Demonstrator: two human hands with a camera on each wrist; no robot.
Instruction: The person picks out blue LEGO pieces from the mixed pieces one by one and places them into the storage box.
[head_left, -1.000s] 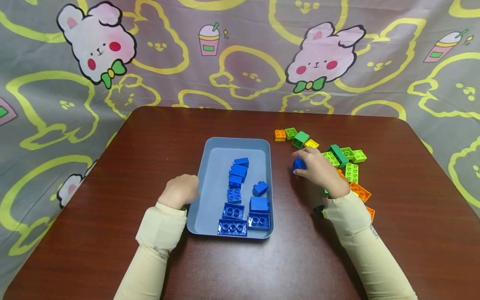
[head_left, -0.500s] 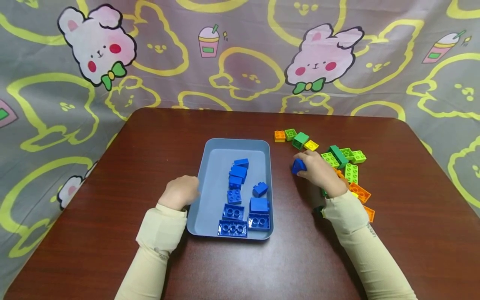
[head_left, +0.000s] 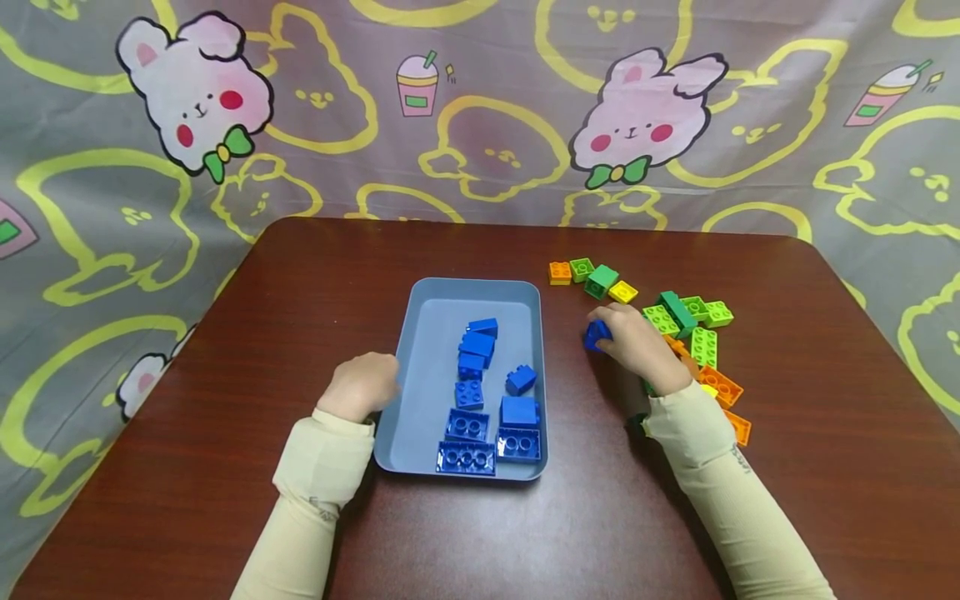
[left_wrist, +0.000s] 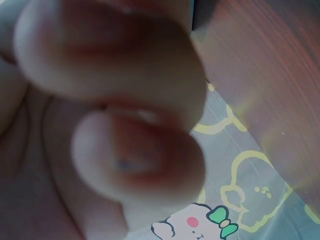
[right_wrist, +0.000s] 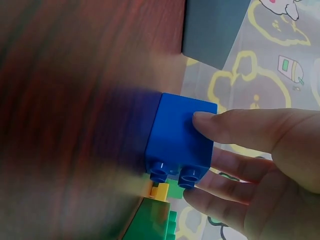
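My right hand (head_left: 637, 337) pinches a blue toy brick (right_wrist: 177, 132) low over the table, right of the tray. In the right wrist view the thumb lies on one face, the other fingers behind it, and two studs show. The blue-grey tray (head_left: 431, 312) holds several blue bricks (head_left: 517, 410), mostly toward its right and near side. At the tray's left rim is my left hand (head_left: 360, 385), fingers curled and overlapping the rim. Curled fingers (left_wrist: 145, 155) fill the left wrist view, which hides the spot where they meet the rim.
Several green, lime, orange and yellow bricks (head_left: 703, 346) lie in a loose cluster around and beyond the right forearm. A few more, including an orange brick (head_left: 559, 272), sit farther back. A patterned cloth (head_left: 495, 108) hangs behind the brown table (head_left: 315, 275).
The right fingers have closed in around the blue brick, which has turned slightly in place. The left hand and the tray have stayed where they were.
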